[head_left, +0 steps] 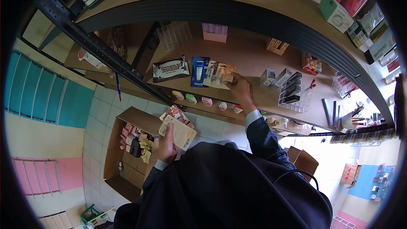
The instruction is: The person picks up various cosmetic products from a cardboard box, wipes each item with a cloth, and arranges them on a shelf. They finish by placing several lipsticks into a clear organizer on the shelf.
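My left hand [168, 147], below the shelf, is closed on a pale yellow blister card [183, 135] with its printed back showing. A pink and brown printed pack [180, 115] overlaps the card's far edge. On the shelf, my right hand [241, 87] pinches the right edge of a carded pack with an orange tube [221, 76]. Similar cards overlap to its left, beside a blue Vaseline card [198, 72]. Further left lies a brown and white Chocolate Lip Glaze pack [171, 69].
A clear organizer with dark tubes [291, 88] and small boxes stand on the right of the shelf. Bottles [190, 98] line the lower shelf. An open cardboard box [111, 144] with packs sits on the floor at left. The upper shelf's dark edge [212, 9] crosses above.
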`<state>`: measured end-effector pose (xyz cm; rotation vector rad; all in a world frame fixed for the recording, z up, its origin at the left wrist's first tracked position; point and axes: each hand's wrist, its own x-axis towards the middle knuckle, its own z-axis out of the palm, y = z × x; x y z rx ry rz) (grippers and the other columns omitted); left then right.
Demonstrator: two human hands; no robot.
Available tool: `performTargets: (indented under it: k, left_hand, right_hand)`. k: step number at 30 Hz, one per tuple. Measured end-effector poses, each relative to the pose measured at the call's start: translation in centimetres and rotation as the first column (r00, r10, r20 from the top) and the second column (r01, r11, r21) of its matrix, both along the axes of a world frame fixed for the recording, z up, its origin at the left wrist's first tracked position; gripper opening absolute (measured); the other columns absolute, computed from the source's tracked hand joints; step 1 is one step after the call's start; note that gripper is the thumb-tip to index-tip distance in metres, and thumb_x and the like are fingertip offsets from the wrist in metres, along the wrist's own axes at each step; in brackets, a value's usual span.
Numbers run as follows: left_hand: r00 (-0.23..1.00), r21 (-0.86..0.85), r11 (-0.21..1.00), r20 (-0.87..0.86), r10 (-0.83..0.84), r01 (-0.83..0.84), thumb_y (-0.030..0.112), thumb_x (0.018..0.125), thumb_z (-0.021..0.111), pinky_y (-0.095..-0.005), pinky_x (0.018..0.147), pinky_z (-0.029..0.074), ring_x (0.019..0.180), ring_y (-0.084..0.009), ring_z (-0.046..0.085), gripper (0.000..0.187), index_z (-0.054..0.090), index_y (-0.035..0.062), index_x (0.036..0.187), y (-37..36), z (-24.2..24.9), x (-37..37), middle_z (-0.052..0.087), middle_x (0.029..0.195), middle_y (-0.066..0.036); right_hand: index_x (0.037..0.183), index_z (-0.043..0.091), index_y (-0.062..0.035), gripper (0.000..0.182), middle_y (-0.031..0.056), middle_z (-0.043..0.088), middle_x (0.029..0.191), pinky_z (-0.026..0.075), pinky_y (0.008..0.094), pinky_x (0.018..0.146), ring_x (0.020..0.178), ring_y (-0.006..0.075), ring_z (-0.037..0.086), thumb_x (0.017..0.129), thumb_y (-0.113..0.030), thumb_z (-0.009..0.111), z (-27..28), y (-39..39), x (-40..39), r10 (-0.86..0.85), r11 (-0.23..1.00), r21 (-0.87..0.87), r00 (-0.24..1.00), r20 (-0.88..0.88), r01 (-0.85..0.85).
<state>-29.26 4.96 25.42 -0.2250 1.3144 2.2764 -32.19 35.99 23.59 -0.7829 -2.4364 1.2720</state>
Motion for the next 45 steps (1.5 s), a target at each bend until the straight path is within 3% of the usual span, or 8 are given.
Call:
performTargets:
  k: [3, 5, 11, 36, 38, 39, 41, 45]
  left_hand:
    - [0.997, 0.045, 0.996, 0.025, 0.073, -0.074, 0.026, 0.086, 0.056, -0.0338, 0.079, 0.05, 0.094, -0.0211, 0.058, 0.041, 0.044, 0.0006, 0.115, 0.0, 0.2, 0.2, 0.055, 0.107, -0.01]
    - [0.998, 0.027, 0.999, 0.049, 0.037, -0.038, 0.026, 0.085, 0.056, -0.0338, 0.08, 0.05, 0.094, -0.0212, 0.058, 0.041, 0.043, 0.0003, 0.115, -0.1, 0.6, 0.3, 0.055, 0.107, -0.01]
    - [0.997, 0.03, 0.998, 0.053, 0.062, -0.064, 0.026, 0.085, 0.057, -0.0345, 0.081, 0.049, 0.096, -0.0215, 0.058, 0.043, 0.043, 0.0001, 0.116, -0.1, 0.8, 0.6, 0.055, 0.108, -0.01]
    - [0.999, 0.058, 0.998, 0.054, 0.0, -0.003, 0.026, 0.088, 0.053, -0.0351, 0.084, 0.047, 0.099, -0.0218, 0.056, 0.041, 0.041, 0.0008, 0.119, -0.7, -0.3, 0.4, 0.052, 0.112, -0.01]
    - [0.999, 0.026, 1.0, 0.034, 0.009, -0.009, 0.025, 0.087, 0.053, -0.0354, 0.084, 0.047, 0.098, -0.0221, 0.056, 0.042, 0.041, 0.0007, 0.119, -0.6, 0.0, 0.5, 0.053, 0.112, -0.01]
    - [0.999, 0.026, 1.0, 0.035, 0.009, -0.009, 0.025, 0.087, 0.053, -0.0354, 0.084, 0.047, 0.098, -0.0221, 0.056, 0.042, 0.041, 0.0007, 0.119, -0.5, 0.2, 0.6, 0.053, 0.112, -0.01]
    - [1.0, 0.076, 0.997, 0.012, -0.01, 0.009, 0.025, 0.087, 0.053, -0.0352, 0.084, 0.047, 0.098, -0.0221, 0.056, 0.042, 0.041, 0.0003, 0.119, -0.3, 0.6, 0.6, 0.053, 0.111, -0.01]
    - [1.0, 0.043, 0.999, 0.029, -0.003, 0.002, 0.026, 0.088, 0.053, -0.0349, 0.084, 0.047, 0.098, -0.0214, 0.056, 0.041, 0.042, -0.0001, 0.118, -0.6, 0.0, 0.6, 0.052, 0.112, -0.01]
  right_hand:
    - [0.107, 0.056, -0.0021, 0.046, 0.0178, 0.062, 0.079, 0.049, 0.0344, 0.066, 0.072, 0.0271, 0.062, 0.067, -0.019, 0.071, -0.2, -0.2, 0.0, 0.0, 0.999, -0.05, 1.0, 0.001, 0.0]
    - [0.108, 0.056, -0.0041, 0.046, 0.0188, 0.062, 0.083, 0.049, 0.0361, 0.068, 0.075, 0.0293, 0.061, 0.068, -0.021, 0.071, -0.4, -0.3, 0.0, 0.039, 0.984, 0.174, 0.999, -0.023, -0.035]
    - [0.108, 0.055, -0.0055, 0.042, 0.0192, 0.06, 0.089, 0.049, 0.0379, 0.072, 0.081, 0.0326, 0.059, 0.071, -0.021, 0.067, 0.2, -0.9, -0.3, 0.079, 0.913, 0.398, 0.996, 0.031, -0.085]
    - [0.107, 0.056, -0.0075, 0.04, 0.0119, 0.058, 0.09, 0.047, 0.0374, 0.076, 0.089, 0.0282, 0.056, 0.072, -0.026, 0.065, 0.9, -2.1, -0.6, 0.027, 0.891, 0.445, 0.99, 0.136, -0.085]
    - [0.106, 0.057, -0.008, 0.035, 0.0127, 0.058, 0.092, 0.045, 0.0362, 0.081, 0.094, 0.028, 0.054, 0.074, -0.024, 0.061, 1.2, -2.7, -0.4, 0.092, 0.811, 0.584, 0.982, -0.167, 0.024]
    - [0.106, 0.057, -0.008, 0.035, 0.0127, 0.058, 0.092, 0.045, 0.0362, 0.081, 0.094, 0.028, 0.054, 0.074, -0.024, 0.061, 0.3, -3.1, -0.6, 0.091, 0.811, 0.584, 0.982, -0.166, 0.023]
    - [0.106, 0.057, -0.0076, 0.034, 0.0115, 0.055, 0.103, 0.04, 0.0365, 0.087, 0.1, 0.0272, 0.05, 0.075, -0.022, 0.059, -2.3, -4.4, -1.3, 0.515, 0.595, 0.759, 0.85, -0.106, -0.266]
    - [0.109, 0.055, -0.0075, 0.038, 0.0097, 0.05, 0.115, 0.036, 0.0392, 0.092, 0.105, 0.027, 0.045, 0.075, -0.025, 0.059, -1.0, -9.1, -0.9, 0.491, 0.667, 0.671, 0.868, -0.068, -0.324]
